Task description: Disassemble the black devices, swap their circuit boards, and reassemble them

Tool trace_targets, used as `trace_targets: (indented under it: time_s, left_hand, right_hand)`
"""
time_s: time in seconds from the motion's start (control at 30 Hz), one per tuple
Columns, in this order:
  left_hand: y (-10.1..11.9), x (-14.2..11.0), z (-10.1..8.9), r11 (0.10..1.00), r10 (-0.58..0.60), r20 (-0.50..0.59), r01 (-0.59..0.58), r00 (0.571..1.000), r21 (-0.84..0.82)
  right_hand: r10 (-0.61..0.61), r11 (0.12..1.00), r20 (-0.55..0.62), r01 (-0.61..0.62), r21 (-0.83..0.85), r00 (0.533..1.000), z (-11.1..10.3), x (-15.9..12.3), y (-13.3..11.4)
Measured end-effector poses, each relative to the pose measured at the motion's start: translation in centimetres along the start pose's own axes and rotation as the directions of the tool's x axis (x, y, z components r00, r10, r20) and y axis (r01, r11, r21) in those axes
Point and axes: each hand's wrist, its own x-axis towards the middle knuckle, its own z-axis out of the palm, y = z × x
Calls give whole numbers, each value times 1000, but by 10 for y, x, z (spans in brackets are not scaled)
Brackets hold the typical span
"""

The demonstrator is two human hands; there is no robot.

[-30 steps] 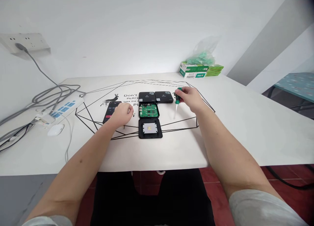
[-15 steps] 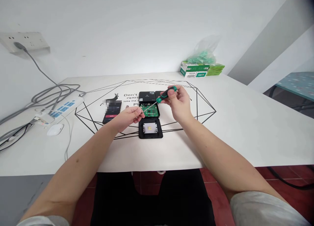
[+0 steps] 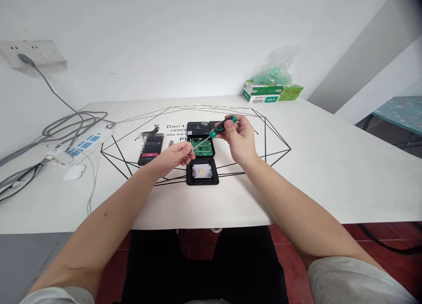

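Observation:
My right hand (image 3: 240, 139) is closed around the green and black handle of a screwdriver (image 3: 219, 127), whose shaft slants down to the left. The fingers of my left hand (image 3: 180, 155) pinch together at the shaft's tip; anything small between them is hidden. Below the shaft lies an opened black case with a green circuit board (image 3: 204, 149) inside. Nearer me is a black cover (image 3: 202, 181) with a pale metal plate and a yellowish square pad. Behind the board rests a black box with a label (image 3: 198, 129), and another dark piece beside it is partly behind my right hand.
A phone (image 3: 150, 149) lies left of my left hand. Farther left are a white power strip (image 3: 86, 145), coiled grey cables (image 3: 70, 123) and a white earbud case (image 3: 74, 173). Green and white boxes (image 3: 263, 92) with a plastic bag on top stand at the back right.
Almost nothing differs; the view has shifted very slightly. Both hands keep the same hold, with the screwdriver tip still at my left fingers.

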Motion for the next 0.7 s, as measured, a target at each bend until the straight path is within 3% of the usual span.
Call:
trace_targets:
  time_s: [0.5,0.7]
  left_hand:
    - [3,-2,1,999,31,1,-31,1000,42]
    - [-2,1,1,993,16,-29,-12,999,119]
  right_hand:
    - [-8,1000,-32,7,-13,999,0,2,3]
    - [-77,993,48,81,-87,996,1,-3,-3]
